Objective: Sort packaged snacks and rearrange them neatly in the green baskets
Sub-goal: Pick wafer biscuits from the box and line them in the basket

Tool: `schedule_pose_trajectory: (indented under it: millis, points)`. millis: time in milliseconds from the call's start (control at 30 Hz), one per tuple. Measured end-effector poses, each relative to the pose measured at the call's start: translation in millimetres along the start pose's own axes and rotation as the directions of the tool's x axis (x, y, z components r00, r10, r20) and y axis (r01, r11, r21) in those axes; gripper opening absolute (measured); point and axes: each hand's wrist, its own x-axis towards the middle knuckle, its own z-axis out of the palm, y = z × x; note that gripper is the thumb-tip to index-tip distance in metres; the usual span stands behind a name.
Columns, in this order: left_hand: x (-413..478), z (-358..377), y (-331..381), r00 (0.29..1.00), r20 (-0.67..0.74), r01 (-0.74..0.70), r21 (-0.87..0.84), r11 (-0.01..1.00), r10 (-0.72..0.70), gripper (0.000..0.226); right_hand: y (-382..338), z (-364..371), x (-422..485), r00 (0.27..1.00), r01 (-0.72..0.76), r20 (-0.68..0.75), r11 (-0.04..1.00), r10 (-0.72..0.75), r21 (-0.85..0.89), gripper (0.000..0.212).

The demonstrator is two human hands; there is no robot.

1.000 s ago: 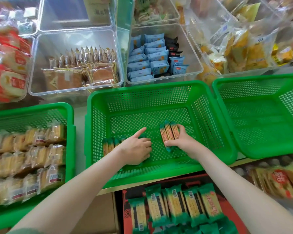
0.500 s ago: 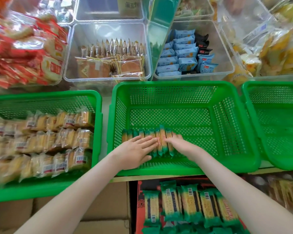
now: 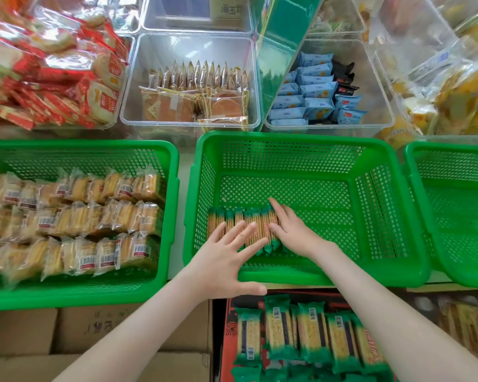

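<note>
Cracker packs (image 3: 312, 334): loose supply in red box (image 3: 229, 323) nearest, under both wrists. Left hand (image 3: 224, 260) flat, spread on the basket row (image 3: 240, 216); right hand (image 3: 290, 230) flat, apparently pressing row's right end; neither gripping. Long axes near-to-far; bare middle basket (image 3: 287, 137) floor rightward, right hand nearer.

Three green baskets (image 3: 80, 146) (image 3: 301, 137) (image 3: 453, 147), two hands (image 3: 221, 260) (image 3: 293, 232), one row of cracker packs (image 3: 232, 216).

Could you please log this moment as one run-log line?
phase: aligning row | left hand: flat on cracker packs | right hand: flat against row's right end | middle green basket: packs in one row, near-left corner
</note>
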Motion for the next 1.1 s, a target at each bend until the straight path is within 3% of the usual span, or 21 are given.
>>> schedule_pose_trajectory:
  millis: [100,267,433,567,667,800,900,967,1000,1100]
  points:
    - [4,7,1,0.996,0.038,0.075,0.081,0.994,-0.078,0.100,1,0,-3,0.997,-0.011,0.072,1.000,0.012,-0.014,0.062]
    - [10,9,4,0.993,0.073,0.083,0.082,0.993,-0.089,0.097,2,3,-9,0.991,-0.026,0.132,0.999,0.030,-0.029,0.066]
    - [8,10,3,0.994,0.063,0.086,0.056,0.995,-0.089,0.095,-1,8,-10,0.997,-0.064,0.044,0.992,0.069,-0.108,0.072]
    - [4,6,6,0.996,0.001,0.092,0.097,0.991,-0.092,0.094,-6,6,-29,0.999,-0.034,0.037,0.987,0.040,-0.158,0.066]
    - [-5,7,13,0.976,-0.211,0.074,0.110,0.991,-0.050,0.084,-10,4,-57,1.000,0.022,0.010,0.973,-0.021,-0.231,0.060]
    - [-23,39,48,0.797,-0.603,0.083,0.053,0.995,-0.034,0.053,-2,13,-112,0.958,0.139,-0.190,0.930,-0.213,-0.341,0.059]
    - [-50,84,99,0.720,-0.690,0.087,-0.025,0.996,-0.080,0.048,28,32,-159,0.905,0.197,-0.294,0.916,-0.307,-0.350,0.057]
    - [-70,123,129,0.771,-0.607,0.138,-0.138,0.981,-0.194,0.054,57,51,-190,0.854,0.185,-0.385,0.895,-0.351,-0.405,0.054]
    - [-79,137,144,0.824,-0.501,0.183,-0.204,0.962,-0.263,0.063,73,61,-205,0.833,0.158,-0.433,0.898,-0.345,-0.411,0.054]
    - [-98,166,179,0.893,-0.168,0.376,-0.234,0.897,-0.418,0.075,118,95,-251,0.876,-0.026,-0.467,0.953,-0.124,-0.302,0.057]
